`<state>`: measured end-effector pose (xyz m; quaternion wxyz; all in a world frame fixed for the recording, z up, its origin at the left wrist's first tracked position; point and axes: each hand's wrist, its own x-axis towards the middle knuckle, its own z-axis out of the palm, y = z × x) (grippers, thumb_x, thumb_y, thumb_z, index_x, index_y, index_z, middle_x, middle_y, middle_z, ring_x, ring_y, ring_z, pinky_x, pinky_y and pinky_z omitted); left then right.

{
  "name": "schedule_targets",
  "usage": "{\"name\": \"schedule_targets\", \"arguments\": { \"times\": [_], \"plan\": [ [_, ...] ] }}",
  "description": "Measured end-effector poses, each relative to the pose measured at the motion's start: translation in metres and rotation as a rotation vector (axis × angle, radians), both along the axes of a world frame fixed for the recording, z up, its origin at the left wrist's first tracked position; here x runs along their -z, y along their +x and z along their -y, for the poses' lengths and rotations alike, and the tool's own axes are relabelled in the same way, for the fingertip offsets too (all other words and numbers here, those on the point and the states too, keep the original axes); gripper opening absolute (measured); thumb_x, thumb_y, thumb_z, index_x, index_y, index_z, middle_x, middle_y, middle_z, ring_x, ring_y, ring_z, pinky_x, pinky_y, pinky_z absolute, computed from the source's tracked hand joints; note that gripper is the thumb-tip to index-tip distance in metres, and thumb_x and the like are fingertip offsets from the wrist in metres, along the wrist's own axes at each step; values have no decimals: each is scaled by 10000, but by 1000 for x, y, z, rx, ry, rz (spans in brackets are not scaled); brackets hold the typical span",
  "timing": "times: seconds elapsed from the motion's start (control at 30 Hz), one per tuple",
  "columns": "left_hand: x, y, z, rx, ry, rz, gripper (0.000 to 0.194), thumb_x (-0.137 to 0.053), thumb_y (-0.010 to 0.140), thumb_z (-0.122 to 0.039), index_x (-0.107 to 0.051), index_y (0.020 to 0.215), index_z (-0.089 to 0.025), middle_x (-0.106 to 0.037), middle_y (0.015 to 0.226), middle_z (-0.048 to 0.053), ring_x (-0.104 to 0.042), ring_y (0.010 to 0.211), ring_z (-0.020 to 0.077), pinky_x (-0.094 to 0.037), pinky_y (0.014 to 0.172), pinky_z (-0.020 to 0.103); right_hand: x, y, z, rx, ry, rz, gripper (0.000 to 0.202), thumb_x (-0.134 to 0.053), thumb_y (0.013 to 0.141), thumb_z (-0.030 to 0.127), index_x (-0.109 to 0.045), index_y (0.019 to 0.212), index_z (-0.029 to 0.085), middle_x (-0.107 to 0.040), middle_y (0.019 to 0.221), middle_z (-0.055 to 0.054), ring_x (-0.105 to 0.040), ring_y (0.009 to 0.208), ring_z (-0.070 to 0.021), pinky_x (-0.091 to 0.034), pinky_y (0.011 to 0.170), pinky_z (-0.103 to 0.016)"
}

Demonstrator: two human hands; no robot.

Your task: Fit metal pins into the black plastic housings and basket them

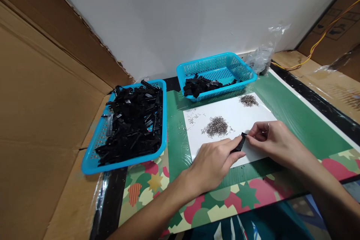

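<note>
A small black plastic part is gripped between the thumb and fingers of my left hand, just above a white sheet. My right hand meets the upper end of that part with thumb and forefinger pinched together. Whatever sits in this pinch is too small to make out. Beyond my left hand, a pile of tiny metal springs or clips lies on the sheet. A smaller pile of similar metal bits rests near the sheet's far right corner.
At left, a blue basket is heaped with black plastic parts. Another blue basket at the back holds fewer black parts. A clear plastic bag stands beside it. Cardboard walls the left side; yellow wires run at right.
</note>
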<state>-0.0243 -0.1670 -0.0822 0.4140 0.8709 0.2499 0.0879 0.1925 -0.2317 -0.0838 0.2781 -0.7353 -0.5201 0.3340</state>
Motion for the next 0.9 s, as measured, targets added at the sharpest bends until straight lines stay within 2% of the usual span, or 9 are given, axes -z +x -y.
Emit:
{"name": "schedule_targets", "arguments": {
  "times": [0.23,0.47,0.77,0.9],
  "plan": [
    [-1,1,1,-38,-43,15,395,-508,1090,-445,-638,1426,-283,-780,1223,51,-726,1166,284,-546,992,383,6,0,5,89,-30,-132,241,-675,748,413,-658,656,191,-634,624,-42,-521,573,-155,-375,510,-271],
    [-4,1,0,-35,-51,19,424,-471,1100,-451,-614,1467,-292,-772,1273,54,-737,1157,284,-568,943,374,9,-3,7,111,43,-171,272,-710,767,431,-670,659,185,-590,583,-23,-480,548,-140,-342,491,-263],
    [-3,1,3,-66,-36,-24,460,-444,1106,-479,-604,1490,-284,-732,1374,53,-721,1222,298,-568,985,412,12,-6,8,118,62,-177,355,-718,800,492,-673,635,181,-616,571,-39,-467,525,-138,-316,474,-267],
    [-5,1,2,-80,-37,-28,464,-436,1108,-477,-598,1498,-286,-735,1370,51,-724,1216,297,-562,987,411,10,-2,7,73,41,-195,360,-705,835,492,-711,667,174,-651,603,-46,-505,550,-148,-351,497,-273]
  ]
}}
